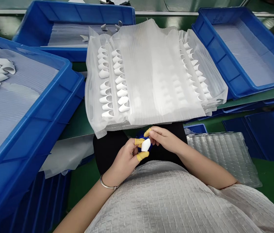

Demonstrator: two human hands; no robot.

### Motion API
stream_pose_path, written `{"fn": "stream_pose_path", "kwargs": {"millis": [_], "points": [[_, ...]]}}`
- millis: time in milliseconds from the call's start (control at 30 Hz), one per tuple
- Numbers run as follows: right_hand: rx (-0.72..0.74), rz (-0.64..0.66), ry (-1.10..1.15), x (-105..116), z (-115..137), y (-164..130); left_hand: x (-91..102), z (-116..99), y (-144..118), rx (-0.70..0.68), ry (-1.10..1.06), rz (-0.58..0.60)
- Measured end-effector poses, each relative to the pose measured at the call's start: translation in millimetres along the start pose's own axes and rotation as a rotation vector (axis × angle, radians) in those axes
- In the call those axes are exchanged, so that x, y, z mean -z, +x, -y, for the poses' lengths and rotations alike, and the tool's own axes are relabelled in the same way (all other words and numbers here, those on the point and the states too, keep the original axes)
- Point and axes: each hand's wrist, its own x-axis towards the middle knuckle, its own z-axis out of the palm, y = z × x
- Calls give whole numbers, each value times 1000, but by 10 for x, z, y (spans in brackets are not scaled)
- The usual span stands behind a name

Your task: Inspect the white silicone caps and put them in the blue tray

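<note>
One white curved piece (146, 145) sat pinched between the thumb and forefinger of the left hand (126, 155), both in yellow finger cots (142, 156), over the lap (108, 152). Just beside it, the right hand (162, 137) curled its fingers inward; whether they gripped anything, I could not tell. Beyond the hands, rows of similar white pieces (107, 106) lay partly under a translucent sheet (149, 74), and farther out blue plastic bins (54, 123) stood on both sides
</note>
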Motion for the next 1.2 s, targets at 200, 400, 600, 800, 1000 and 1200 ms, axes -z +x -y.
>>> {"fn": "stream_pose_path", "kwargs": {"millis": [200, 400, 600, 800, 1000, 1200], "points": [[120, 87, -65, 51, -28, -24, -24, -25, 16, -30, -97, 12], [368, -1, -352, 94, -2, -72, 0, -85, 6, 5, -206, -55], [388, 4, -411, 75, -26, -101, 28, -24, -7, -62, 5, -173], [138, -60, -406, -141, 79, -108, 24, -25, 9, -264, 296, -256], [69, -82, -270, -240, 122, -51, 27, -14, -21, -320, 323, -244], [-61, -15, 48, -104, 3, 16, 34, -11, -26, -311, 271, -215]]}}
